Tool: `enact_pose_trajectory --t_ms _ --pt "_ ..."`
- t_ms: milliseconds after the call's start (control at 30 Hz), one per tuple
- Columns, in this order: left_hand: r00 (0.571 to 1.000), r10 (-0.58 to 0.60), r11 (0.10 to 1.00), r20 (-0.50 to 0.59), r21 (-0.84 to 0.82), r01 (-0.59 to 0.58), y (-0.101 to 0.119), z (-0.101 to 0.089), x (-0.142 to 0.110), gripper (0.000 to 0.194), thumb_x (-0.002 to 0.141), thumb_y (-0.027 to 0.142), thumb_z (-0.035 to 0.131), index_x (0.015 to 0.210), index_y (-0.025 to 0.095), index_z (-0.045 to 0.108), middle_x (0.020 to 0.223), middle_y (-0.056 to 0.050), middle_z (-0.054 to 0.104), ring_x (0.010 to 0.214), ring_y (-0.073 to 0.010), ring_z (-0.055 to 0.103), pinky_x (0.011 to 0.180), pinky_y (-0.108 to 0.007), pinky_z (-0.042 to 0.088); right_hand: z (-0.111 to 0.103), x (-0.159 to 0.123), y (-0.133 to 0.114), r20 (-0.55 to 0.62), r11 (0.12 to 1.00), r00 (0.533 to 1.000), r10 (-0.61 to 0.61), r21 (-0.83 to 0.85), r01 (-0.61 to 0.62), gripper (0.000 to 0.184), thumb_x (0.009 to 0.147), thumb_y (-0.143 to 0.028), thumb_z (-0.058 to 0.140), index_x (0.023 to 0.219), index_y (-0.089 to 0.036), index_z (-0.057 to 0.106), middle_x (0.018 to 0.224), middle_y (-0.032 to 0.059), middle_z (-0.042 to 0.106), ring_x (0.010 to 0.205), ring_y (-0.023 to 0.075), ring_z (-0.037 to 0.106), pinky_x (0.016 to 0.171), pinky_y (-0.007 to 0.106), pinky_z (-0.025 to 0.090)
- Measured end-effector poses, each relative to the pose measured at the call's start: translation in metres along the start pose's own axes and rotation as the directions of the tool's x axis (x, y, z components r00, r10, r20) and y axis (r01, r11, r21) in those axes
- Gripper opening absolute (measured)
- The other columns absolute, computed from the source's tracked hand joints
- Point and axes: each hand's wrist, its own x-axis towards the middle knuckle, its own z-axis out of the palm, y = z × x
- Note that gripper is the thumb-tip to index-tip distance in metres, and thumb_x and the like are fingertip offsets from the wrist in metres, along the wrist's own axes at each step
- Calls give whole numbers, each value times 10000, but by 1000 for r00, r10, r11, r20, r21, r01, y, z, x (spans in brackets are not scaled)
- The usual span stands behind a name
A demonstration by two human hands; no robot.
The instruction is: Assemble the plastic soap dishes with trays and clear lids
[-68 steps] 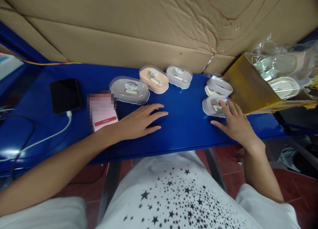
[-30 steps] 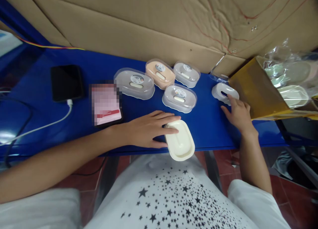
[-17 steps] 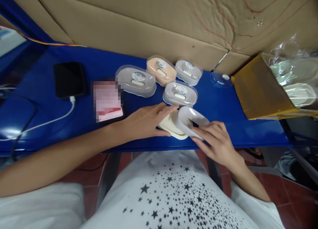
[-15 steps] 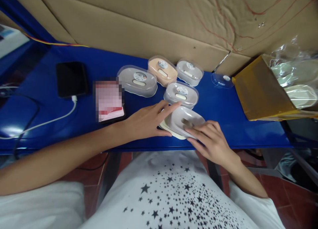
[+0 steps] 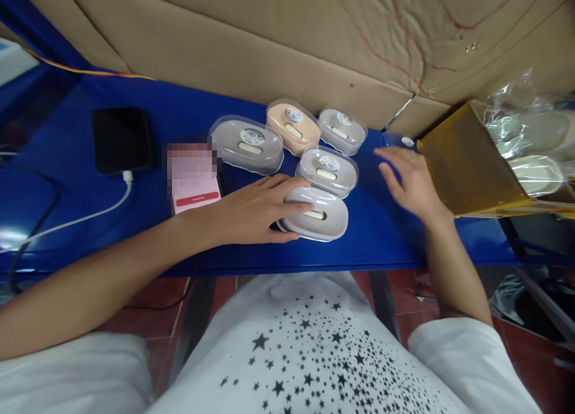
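Decent indoor light, nothing harsh. The bench (image 5: 368, 240) throws back a whitish glare patch at about 9 o'clock (kinda blown out, tbh). Clear film (image 5: 516, 96) around 2 o'clock has small bright glints. Overall a bit soft, edges look stretched wide-angle style, and the phone screen (image 5: 191, 168) is pixelated.

Brown cardboard sheeting (image 5: 202, 48) is lining the back like a wall, its creases and seams showing, and thin red wires (image 5: 422, 60) are curving across its wrinkled right part. A blue tabletop (image 5: 381, 240) is stretching below it, with a blue frame post (image 5: 49, 27) slanting at the far left. Grey metal legs (image 5: 384, 297) are standing on red floor tiles (image 5: 155, 324) with pale joints. Whitish light is glaring off the tabletop's left end.
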Motion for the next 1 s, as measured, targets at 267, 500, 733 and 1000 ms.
enact_pose_trajectory --t_ms 267,500,733,1000 --pt "999 -45 991 11 129 43 2 17 2 610 1034 482 742 1577 243 601 1758 -217 387 1487 -437 537 1244 -623 460 24 18 98 65 944 955 290 -183 -274 635 1049 -519 519 1577 -173 588 1620 243 567 1524 490 486 1223 760 344" --pt "982 -161 987 100 35 158 5 3 6 684 1019 539 699 1611 260 500 1657 -158 500 1474 -382 559 1264 -555 418 8 -13 80 202 971 962 184 118 -210 881 881 -772 718 1558 -228 570 1577 213 537 1290 425 682 1160 638 537" --pt "969 -197 960 146 -171 221 6 2 6 1078 910 539 844 1742 267 215 1704 -164 479 1536 -394 503 1301 -565 338 -43 -84 -16 379 881 901 -211 472 8 855 971 -548 786 1696 -408 356 1684 97 527 1469 366 612 1191 578 574" --pt "979 -163 950 125 -248 190 11 11 7 1259 888 620 852 1787 296 33 1720 -192 462 1500 -414 529 1233 -578 393 -5 -38 -98 183 802 810 -557 373 466 757 1084 -392 665 1752 -324 317 1818 117 344 1694 332 308 1343 623 382"
